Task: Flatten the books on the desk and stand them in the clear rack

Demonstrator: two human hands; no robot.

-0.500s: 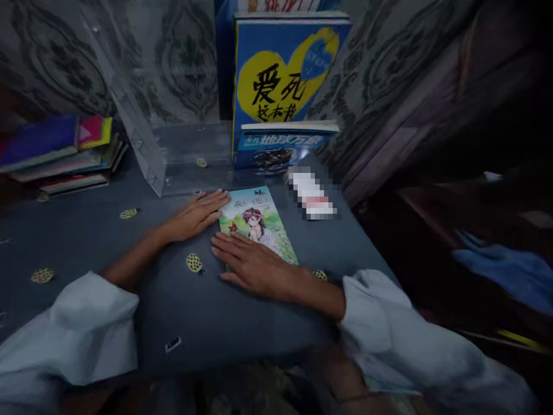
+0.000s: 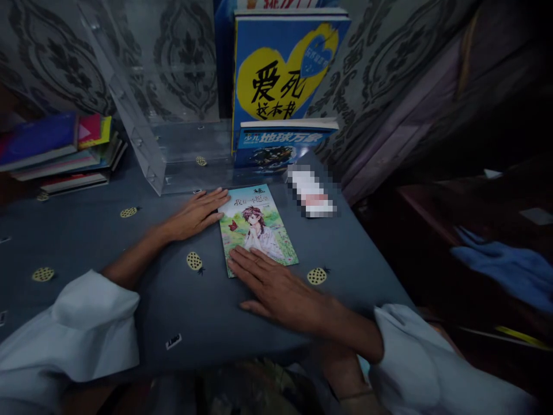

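Shifted toward us, our right hand (image 2: 280,288) lies flat and outstretched over the near end of the booklet (image 2: 261,230) on the table (image 2: 194,311); our left hand (image 2: 196,218), also flat, touches its far-left corner. Blue books (image 2: 276,86) stand upright beyond.

A thin booklet (image 2: 259,227) is lying flat and closed over there on the grey tabletop (image 2: 207,317), cover up, slightly askew. Its front is showing a drawn figure with hands together, a red butterfly and greenery.
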